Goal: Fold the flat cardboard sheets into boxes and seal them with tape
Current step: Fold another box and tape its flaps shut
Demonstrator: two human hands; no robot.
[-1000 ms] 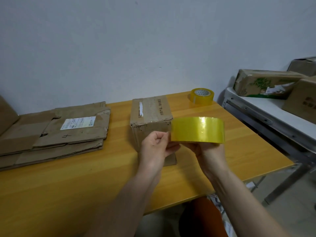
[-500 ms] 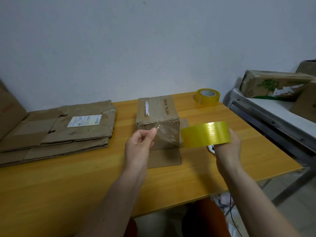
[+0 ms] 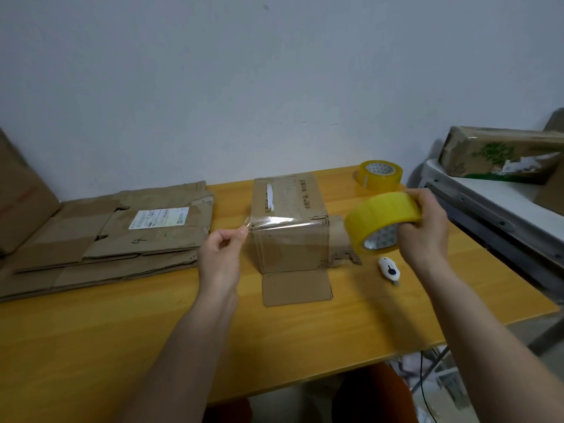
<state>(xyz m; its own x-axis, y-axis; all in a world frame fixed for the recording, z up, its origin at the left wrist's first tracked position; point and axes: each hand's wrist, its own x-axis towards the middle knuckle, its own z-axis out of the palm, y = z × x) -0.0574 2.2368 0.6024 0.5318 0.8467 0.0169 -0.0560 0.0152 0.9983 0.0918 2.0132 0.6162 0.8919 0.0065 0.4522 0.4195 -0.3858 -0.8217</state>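
At table's far edge, left hand (image 3: 220, 251) pinches newly stretched tape strip (image 3: 274, 222) across box (image 3: 290, 227); right hand (image 3: 422, 227) grips roll (image 3: 381, 221), sealing imminent.

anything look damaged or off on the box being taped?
Yes. The box is worn: its right-hand flap has a ragged, torn edge, and a white strip on top looks like torn label residue. Its near flap lies open on the table.

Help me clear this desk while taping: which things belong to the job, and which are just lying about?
In use:
- left hand, pinching the tape strip
- right hand, holding the tape roll
- folded box
- flat cardboard sheets
- white cutter

Lying about:
- spare tape roll
- printed carton on the side table
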